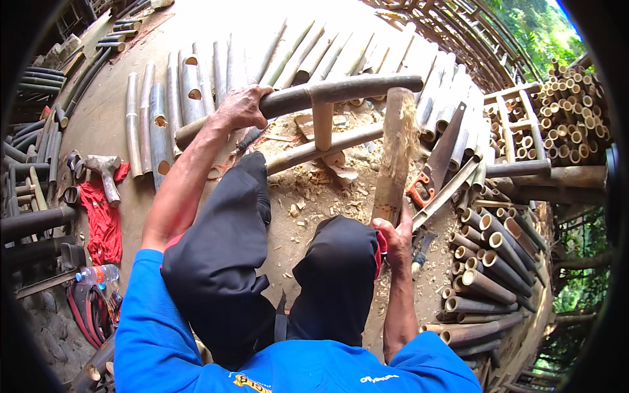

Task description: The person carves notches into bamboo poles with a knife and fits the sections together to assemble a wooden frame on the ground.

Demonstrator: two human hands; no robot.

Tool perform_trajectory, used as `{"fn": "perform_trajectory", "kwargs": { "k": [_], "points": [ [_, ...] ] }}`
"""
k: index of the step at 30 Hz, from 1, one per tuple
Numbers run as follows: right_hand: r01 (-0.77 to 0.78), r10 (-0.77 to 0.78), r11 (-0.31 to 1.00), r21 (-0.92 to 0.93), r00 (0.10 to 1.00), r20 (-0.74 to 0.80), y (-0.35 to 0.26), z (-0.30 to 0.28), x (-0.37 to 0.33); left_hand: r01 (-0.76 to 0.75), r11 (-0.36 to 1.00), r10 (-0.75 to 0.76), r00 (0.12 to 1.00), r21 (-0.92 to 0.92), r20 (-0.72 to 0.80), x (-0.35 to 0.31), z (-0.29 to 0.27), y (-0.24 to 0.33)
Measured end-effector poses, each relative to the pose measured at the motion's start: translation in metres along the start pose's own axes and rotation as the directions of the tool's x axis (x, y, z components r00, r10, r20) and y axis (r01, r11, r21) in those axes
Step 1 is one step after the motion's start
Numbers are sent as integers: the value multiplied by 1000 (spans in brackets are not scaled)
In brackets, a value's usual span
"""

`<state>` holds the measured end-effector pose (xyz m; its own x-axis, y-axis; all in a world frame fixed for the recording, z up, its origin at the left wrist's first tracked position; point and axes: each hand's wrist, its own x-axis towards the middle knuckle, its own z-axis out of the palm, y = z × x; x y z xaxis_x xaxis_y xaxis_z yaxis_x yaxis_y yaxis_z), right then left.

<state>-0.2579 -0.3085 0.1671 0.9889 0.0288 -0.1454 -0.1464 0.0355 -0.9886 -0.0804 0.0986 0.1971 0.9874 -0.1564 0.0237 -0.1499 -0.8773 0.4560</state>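
Note:
My left hand (244, 108) is wrapped round a dark bamboo pole (341, 90), the upper bar of a frame held out past my knees. A short bamboo crosspiece (322, 128) joins it to a lower bamboo pole (295, 156). My right hand (395, 232) grips the near end of a thick wooden club (394, 157), beside my right knee. The club points away from me, and its far end is frayed. That end overlaps the right tip of the upper pole in this view; whether they touch I cannot tell.
A handsaw (442, 154) with an orange handle lies right of the club, near a knife (422, 252). Wood chips (295, 209) litter the ground. Cut bamboo (495, 268) is piled at right; split lengths (327, 56) lie ahead. At left are a mallet (105, 173), red cloth (101, 223) and bottle (98, 274).

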Motion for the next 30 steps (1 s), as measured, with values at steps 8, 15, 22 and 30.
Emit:
{"fn": "perform_trajectory", "kwargs": {
  "k": [8,15,22,30],
  "points": [
    [340,-297,878,-336,939,175,-87,30,34,30,999,-31,1000,30,7,2,9,2],
    [456,-407,397,-797,865,292,-149,88,109,18,999,-13,993,36,-119,-10,21,-2],
    [329,167,163,-930,920,355,-214,121,175,20,983,-31,998,185,54,10,25,6],
    [369,-34,324,-871,925,379,-220,132,160,13,986,21,979,-166,205,87,27,66]
  ]
}}
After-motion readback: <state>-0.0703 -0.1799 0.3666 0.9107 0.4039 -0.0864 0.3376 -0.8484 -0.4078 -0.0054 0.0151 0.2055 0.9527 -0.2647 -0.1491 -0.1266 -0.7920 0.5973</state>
